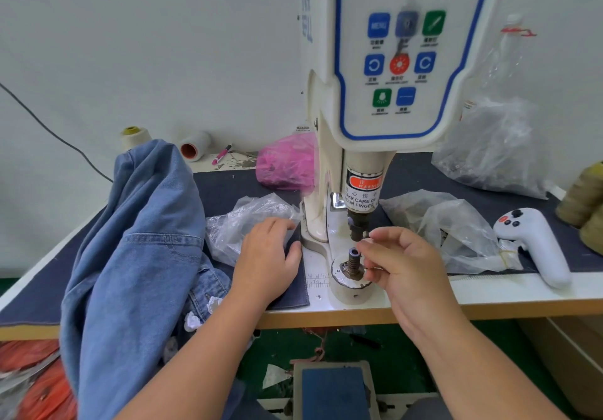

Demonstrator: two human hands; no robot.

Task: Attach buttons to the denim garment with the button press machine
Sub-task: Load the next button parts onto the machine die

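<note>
Left hand point(266, 261): flat, fingers relaxed, resting beside clear bag point(248, 220).
Right hand point(403, 266): fingertips pinched together; what they hold I cannot tell.
Lower die point(354, 261): just left of right fingertips.
Denim garment point(137, 256): left of left hand.

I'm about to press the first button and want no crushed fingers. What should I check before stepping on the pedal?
1. Right hand away from the lower die: not ok, its fingertips are beside it.
2. Denim garment under the punch: not ok, it lies to the left.
3. Left hand away from the dies: ok, on the table.
4. Button seated on the die: cannot tell.
5. Foot pedal unobstructed: ok.
</note>
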